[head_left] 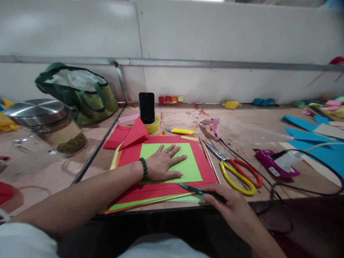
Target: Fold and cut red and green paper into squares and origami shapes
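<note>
My left hand [165, 163] lies flat with fingers spread on a light green paper sheet [192, 168], pressing it onto a larger red sheet [206, 161]. More coloured sheets in green, yellow and orange show at the edges beneath the red one. In my right hand [231, 204] is a slim green and black craft knife [193, 189], gripped by the handle. Its pale tip points left, just below the green sheet's lower edge; whether it touches the paper I cannot tell. Folded red paper pieces [135, 134] rest at the stack's upper left corner.
Right of the stack lie scissors [236, 172], a pink glue gun [213, 127] and a purple power device [276, 165] with cords. Behind are a yellow utility knife [182, 131], a phone [147, 107] and tape [153, 125]. A glass jar [48, 125] and green bag [94, 100] stand left.
</note>
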Motion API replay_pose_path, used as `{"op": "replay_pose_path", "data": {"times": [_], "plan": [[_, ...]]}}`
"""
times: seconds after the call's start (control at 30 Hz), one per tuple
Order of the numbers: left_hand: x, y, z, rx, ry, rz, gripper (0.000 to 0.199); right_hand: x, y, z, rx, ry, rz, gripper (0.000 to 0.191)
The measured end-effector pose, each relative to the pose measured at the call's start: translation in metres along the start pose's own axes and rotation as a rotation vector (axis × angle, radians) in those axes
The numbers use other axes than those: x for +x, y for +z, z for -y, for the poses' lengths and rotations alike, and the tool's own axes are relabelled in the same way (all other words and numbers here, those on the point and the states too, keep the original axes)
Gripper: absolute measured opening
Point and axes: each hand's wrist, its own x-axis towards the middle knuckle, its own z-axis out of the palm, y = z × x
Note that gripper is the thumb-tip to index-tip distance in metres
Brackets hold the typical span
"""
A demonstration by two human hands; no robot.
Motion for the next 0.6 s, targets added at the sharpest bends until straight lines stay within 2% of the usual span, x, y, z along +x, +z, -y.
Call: {"op": "replay_pose_path", "data": {"times": [0.6], "plan": [[0.002,0.004,0.002,0.002,0.009,-0.027,0.077,0.003,0.018,0.014,0.009,-0.014,-0.022,0.019]]}}
